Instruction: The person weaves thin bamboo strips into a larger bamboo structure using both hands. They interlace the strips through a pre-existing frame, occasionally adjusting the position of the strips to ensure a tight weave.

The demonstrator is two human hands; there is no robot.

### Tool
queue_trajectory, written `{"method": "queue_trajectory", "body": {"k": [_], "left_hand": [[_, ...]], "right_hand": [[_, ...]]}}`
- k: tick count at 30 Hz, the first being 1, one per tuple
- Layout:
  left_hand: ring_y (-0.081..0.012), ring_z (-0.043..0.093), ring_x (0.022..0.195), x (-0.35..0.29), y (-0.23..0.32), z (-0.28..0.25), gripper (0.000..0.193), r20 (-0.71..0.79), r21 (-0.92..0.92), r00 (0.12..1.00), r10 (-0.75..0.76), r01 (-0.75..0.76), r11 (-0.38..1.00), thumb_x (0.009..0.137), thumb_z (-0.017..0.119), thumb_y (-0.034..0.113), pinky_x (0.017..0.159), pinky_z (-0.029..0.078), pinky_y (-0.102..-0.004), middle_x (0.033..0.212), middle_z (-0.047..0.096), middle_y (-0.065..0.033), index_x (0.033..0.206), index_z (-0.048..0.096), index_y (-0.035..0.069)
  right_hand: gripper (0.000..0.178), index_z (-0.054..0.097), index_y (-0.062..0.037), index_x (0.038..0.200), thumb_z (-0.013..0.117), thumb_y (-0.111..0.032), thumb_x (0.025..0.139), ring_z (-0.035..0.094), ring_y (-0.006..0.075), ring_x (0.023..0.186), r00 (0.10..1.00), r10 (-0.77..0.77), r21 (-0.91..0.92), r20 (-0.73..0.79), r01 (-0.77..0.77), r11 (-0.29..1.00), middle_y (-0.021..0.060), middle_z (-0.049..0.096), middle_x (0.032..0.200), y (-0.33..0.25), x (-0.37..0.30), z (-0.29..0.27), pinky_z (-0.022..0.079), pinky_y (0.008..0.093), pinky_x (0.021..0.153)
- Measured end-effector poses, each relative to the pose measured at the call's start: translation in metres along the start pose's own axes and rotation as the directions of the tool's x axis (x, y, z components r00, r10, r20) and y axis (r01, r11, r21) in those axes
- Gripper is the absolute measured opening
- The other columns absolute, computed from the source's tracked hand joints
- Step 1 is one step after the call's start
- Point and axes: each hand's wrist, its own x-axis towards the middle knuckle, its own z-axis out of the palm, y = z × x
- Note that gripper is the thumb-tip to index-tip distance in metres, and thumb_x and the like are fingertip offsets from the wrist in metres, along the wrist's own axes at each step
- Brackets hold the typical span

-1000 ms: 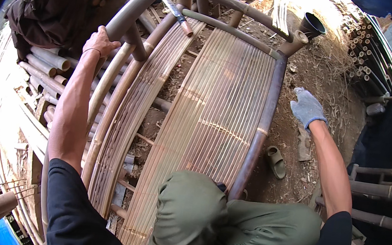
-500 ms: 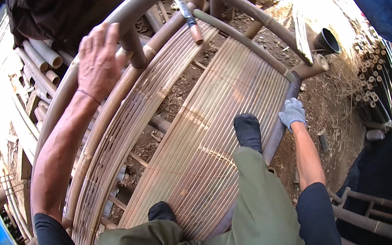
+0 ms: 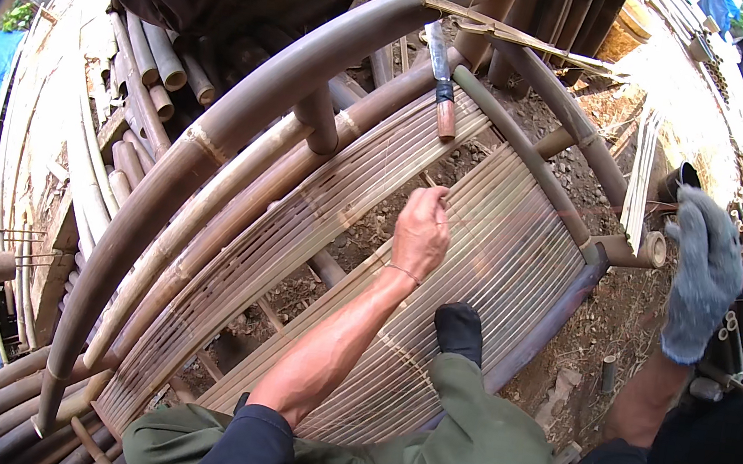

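1. The left hand (image 3: pixel 420 239), now off the rail (image 3: pixel 203 144), is clenching over the slats (image 3: pixel 493 244).
2. The gloved right hand (image 3: pixel 705 279) is lifting beyond the bench's (image 3: pixel 559 315) right edge, grasp unclear.
3. The bench is standing on dirt (image 3: pixel 636 312), a knife (image 3: pixel 445 109) lying at its far-left corner.

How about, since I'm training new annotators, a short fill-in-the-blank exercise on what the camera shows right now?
1. The right hand wears a grey ____.
2. The left hand is bare, with a thin band around its ____.
3. The knife lies with its blade pointing away from the person and its brown ____ pointing toward them.
4. A foot in a dark ____ rests on the slats.

Missing words: glove; wrist; handle; sock.
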Motion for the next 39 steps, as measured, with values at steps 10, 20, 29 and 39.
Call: {"method": "queue_trajectory", "body": {"k": [10, 20, 29, 39], "left_hand": [[-0.0464, 0.060, 0.108, 0.028, -0.148, 0.025, 0.034, 0.329, 0.319, 0.694, -0.640, 0.556, 0.768, 0.081, 0.054, 0.012, 0.095, 0.047, -0.0473, 0.108, 0.062, -0.0358, 0.106, 0.061, -0.011], [-0.0207, 0.062, 0.075, 0.044, -0.113, 0.063, 0.029, 0.195, 0.150, 0.722, -0.664, 0.647, 0.748, 0.082, 0.069, 0.025, 0.074, 0.049, -0.0363, 0.078, 0.069, -0.0115, 0.089, 0.069, -0.003], [-0.0114, 0.057, 0.089, 0.031, -0.065, -0.002, 0.019, 0.398, -0.338, 0.707, -0.585, 0.706, 0.623, 0.085, 0.075, 0.019, 0.081, 0.045, -0.0268, 0.097, 0.064, -0.0015, 0.091, 0.073, 0.001], [-0.0172, 0.061, 0.096, 0.046, -0.054, 0.018, 0.031, 0.330, -0.134, 0.732, -0.596, 0.661, 0.738, 0.089, 0.071, 0.028, 0.084, 0.047, -0.0302, 0.106, 0.067, -0.0108, 0.101, 0.071, 0.000]], "right_hand": [[0.017, 0.073, -0.0120, 0.090, 0.058, -0.017, 0.085, 0.069, 0.0295, 0.081, 0.669, -0.040, -0.438, 0.742, 0.531, 0.726, 0.0112, 0.071, 0.089, 0.168, 0.025, 0.325, 0.053, 0.0436, 0.074], [0.027, 0.070, -0.0001, 0.098, 0.058, -0.022, 0.087, 0.067, 0.0364, 0.083, 0.219, -0.114, 0.076, 0.969, 0.171, 0.982, 0.0203, 0.070, 0.087, 0.210, 0.037, 0.360, 0.052, 0.0447, 0.077], [0.052, 0.054, -0.0137, 0.135, 0.067, -0.016, 0.084, 0.050, 0.0327, 0.125, 0.929, 0.100, 0.181, 0.357, -0.174, 0.968, 0.0205, 0.051, 0.135, 0.154, 0.008, 0.251, 0.042, 0.0407, 0.106], [0.003, 0.062, -0.0121, 0.093, 0.061, -0.013, 0.090, 0.045, 0.0170, 0.075, 0.497, 0.679, 0.671, 0.540, -0.742, 0.010, -0.0003, 0.047, 0.079, 0.198, -0.131, 0.158, 0.047, 0.0354, 0.077]]}}
